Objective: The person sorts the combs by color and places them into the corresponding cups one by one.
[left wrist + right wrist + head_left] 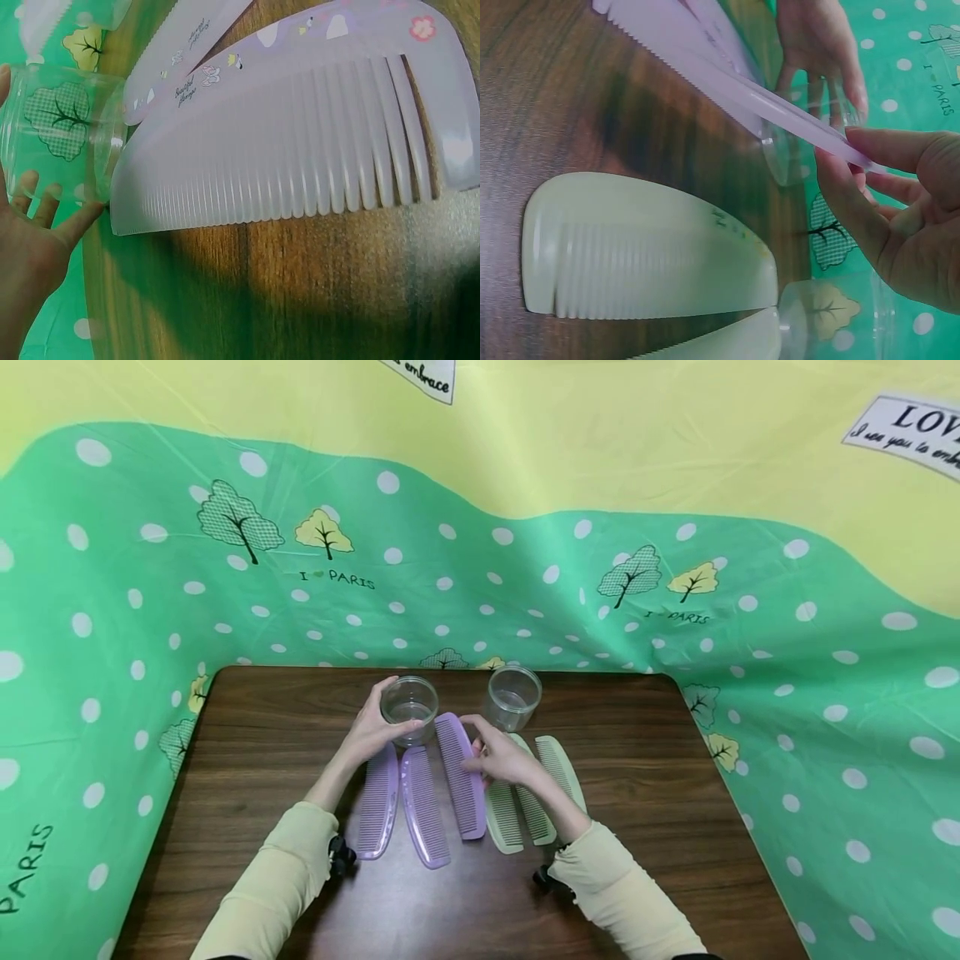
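Note:
My left hand (367, 732) grips a clear round cup (410, 693) at the back of the table, its thumb and fingers on opposite sides. My right hand (501, 757) pinches a purple comb (459, 777) between thumb and fingertips. In the right wrist view this comb (802, 127) is seen edge-on, raised off the table, its end close to the cup. Two more purple combs (378, 802) (424, 810) lie below the left cup. Pale green combs (504, 822) lie beneath and beside my right forearm, which partly hides them.
A second clear cup (513, 692) stands at the back, right of the first. The dark wooden table (637, 735) ends at a green and yellow patterned cloth (480, 577) hanging behind and at the sides.

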The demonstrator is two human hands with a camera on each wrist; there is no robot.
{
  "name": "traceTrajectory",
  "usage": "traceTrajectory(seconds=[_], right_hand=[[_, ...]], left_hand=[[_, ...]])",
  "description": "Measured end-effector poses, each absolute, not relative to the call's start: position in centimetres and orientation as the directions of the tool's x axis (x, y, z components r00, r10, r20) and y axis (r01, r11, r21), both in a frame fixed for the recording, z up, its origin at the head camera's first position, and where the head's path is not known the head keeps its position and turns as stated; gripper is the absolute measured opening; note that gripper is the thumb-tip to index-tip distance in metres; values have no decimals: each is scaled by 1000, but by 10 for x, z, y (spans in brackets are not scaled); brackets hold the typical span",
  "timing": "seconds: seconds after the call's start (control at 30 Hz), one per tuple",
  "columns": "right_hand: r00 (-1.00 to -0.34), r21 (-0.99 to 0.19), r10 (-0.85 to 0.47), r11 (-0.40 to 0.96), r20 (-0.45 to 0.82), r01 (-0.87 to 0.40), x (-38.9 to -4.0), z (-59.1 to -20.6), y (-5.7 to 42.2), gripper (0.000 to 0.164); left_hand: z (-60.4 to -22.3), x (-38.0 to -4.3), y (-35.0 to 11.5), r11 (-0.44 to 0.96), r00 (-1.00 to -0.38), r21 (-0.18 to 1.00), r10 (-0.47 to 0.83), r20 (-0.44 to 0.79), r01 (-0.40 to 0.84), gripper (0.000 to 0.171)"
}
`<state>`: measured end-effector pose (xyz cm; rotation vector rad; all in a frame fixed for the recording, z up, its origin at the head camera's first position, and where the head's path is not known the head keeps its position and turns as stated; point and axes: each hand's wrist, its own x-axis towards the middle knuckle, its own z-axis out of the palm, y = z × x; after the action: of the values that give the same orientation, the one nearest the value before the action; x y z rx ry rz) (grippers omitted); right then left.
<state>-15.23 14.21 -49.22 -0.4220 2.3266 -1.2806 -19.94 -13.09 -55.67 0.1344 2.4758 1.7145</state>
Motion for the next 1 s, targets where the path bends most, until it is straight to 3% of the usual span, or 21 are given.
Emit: traceTrajectory(seconds=[1.0], right_hand=[[-917, -882, -398, 438, -16, -175, -169, -449, 131, 75]], left_hand=[[-561, -196, -131, 359, -990, 933, 137, -45, 8, 102]])
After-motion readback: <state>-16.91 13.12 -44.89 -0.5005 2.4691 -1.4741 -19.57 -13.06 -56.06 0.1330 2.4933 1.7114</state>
